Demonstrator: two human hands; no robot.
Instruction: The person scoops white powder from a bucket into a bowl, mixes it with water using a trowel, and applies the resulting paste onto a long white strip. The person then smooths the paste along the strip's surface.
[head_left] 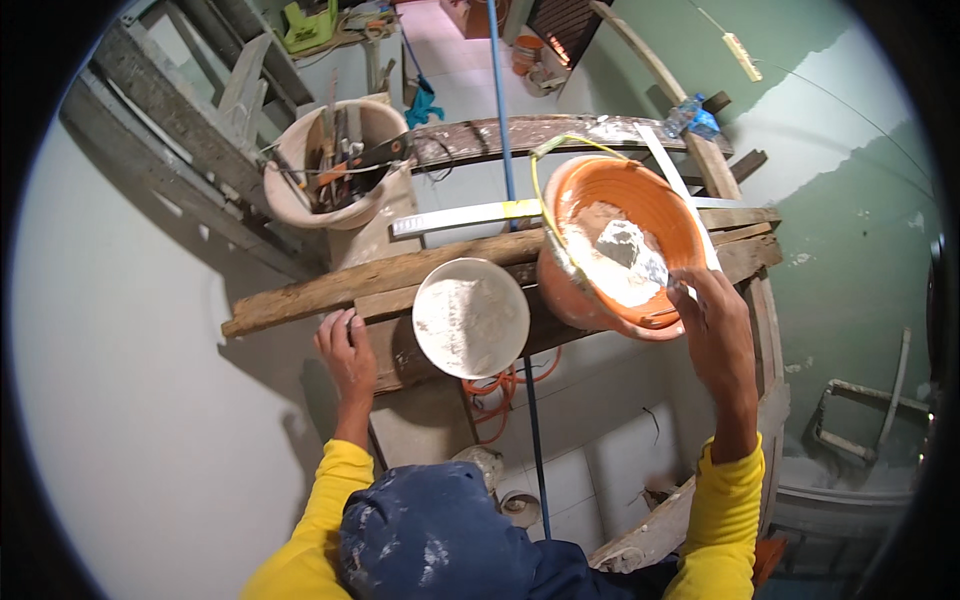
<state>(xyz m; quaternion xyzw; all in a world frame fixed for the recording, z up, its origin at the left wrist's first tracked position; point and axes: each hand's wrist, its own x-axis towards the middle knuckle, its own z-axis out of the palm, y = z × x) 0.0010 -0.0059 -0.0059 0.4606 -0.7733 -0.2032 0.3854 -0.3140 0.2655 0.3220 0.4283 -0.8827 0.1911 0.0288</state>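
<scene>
The main risk is a spill. The round orange plastic bucket (672,208), white powder or paste inside, sits right of centre on the rough brown wooden planks (370,283), beside the round off-white tub (514,298) of pale powder to its left. The right hand (715,315) is at the bucket's near right rim, fingers bent and close together; they seem to pinch the rim, but whether something else is between them I cannot tell. A hard pull there could tip the bucket toward the person, since the planks look uneven and separate, and its contents would drop onto the white tiled floor (625,430).

The tub stands by the planks' near side, so a nudge from the bucket or a sleeve might knock it off. The left hand (345,350) is at the planks' near left, fingers curled; I cannot tell whether they grip the small dark spot there. Weight put on a loose plank could shift everything. The thin yellow handle (537,188) hangs toward the left and might snag the silver metal bar (460,217) beside it.
</scene>
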